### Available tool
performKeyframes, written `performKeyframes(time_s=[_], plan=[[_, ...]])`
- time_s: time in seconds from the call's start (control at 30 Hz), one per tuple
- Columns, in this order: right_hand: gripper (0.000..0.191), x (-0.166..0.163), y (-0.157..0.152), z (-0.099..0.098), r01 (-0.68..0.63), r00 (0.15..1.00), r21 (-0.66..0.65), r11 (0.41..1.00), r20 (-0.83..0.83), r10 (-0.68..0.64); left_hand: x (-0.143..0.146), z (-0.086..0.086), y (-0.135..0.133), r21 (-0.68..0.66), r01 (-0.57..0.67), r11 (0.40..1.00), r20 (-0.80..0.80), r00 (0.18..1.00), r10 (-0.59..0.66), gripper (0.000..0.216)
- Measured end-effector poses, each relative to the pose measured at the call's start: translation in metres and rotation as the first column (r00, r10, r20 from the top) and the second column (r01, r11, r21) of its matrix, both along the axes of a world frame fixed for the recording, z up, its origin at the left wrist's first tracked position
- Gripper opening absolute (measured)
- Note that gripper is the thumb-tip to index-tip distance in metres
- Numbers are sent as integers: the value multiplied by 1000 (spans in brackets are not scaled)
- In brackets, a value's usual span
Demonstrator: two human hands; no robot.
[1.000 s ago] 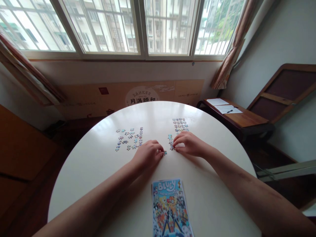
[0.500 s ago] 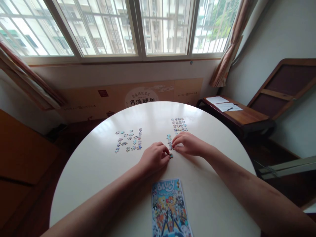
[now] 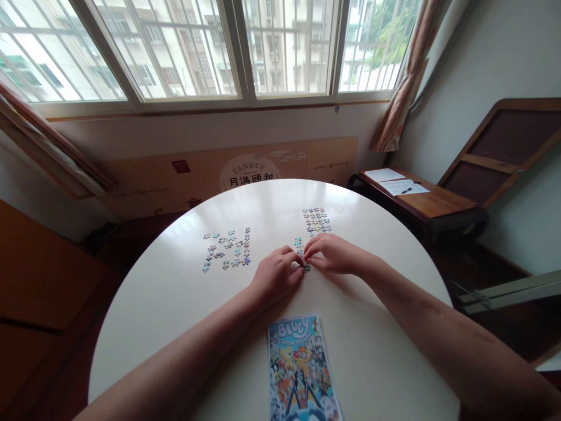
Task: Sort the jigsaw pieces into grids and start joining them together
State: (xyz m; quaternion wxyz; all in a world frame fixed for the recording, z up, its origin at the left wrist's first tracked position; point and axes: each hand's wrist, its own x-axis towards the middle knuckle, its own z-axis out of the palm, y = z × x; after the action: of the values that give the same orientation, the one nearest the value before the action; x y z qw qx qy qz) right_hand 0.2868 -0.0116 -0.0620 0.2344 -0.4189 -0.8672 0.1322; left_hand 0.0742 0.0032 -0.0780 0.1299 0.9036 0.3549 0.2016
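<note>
Both hands meet over a narrow strip of joined jigsaw pieces [image 3: 298, 242] on the white round table [image 3: 184, 327]. My left hand [image 3: 277, 272] pinches a small jigsaw piece [image 3: 306, 269] at the strip's near end. Thumb and forefinger of my right hand [image 3: 331, 254] are closed at the strip's right side, against its lower part; the fingers partly hide the pieces there. Just beyond the right hand lie rows of loose jigsaw pieces [image 3: 316, 219]. Further left, another scattered group of pieces [image 3: 228, 248] lies flat.
A Bluey picture sheet [image 3: 300, 368] lies near the table's front edge, between my forearms. At the right stands a low wooden side table [image 3: 447, 202] with papers [image 3: 401, 186] and a pen. A printed cardboard panel [image 3: 197, 175] leans below the window.
My left hand has moved slightly up and right, bringing the small piece from just below the strip against its near end. My right hand stays almost in place.
</note>
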Motion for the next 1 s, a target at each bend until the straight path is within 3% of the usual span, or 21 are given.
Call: performKeyframes(time_s=[0.33, 0.6, 0.73, 1.0], plan=[[22, 0, -1, -1, 20, 1000, -6, 1000, -7, -20, -6, -3, 0, 19, 25, 1000, 75, 997, -26, 17], [23, -1, 0, -3, 45, 999, 6, 999, 5, -45, -5, -4, -2, 125, 64, 990, -27, 998, -61, 26], [25, -2, 1, -3, 40, 999, 10, 999, 7, -40, -4, -3, -3, 115, 54, 992, -46, 998, -49, 26], [23, -3, -1, -2, 55, 999, 15, 998, -1, -55, -12, 0, -1, 39, -44, 998, 75, 996, 41, 27]])
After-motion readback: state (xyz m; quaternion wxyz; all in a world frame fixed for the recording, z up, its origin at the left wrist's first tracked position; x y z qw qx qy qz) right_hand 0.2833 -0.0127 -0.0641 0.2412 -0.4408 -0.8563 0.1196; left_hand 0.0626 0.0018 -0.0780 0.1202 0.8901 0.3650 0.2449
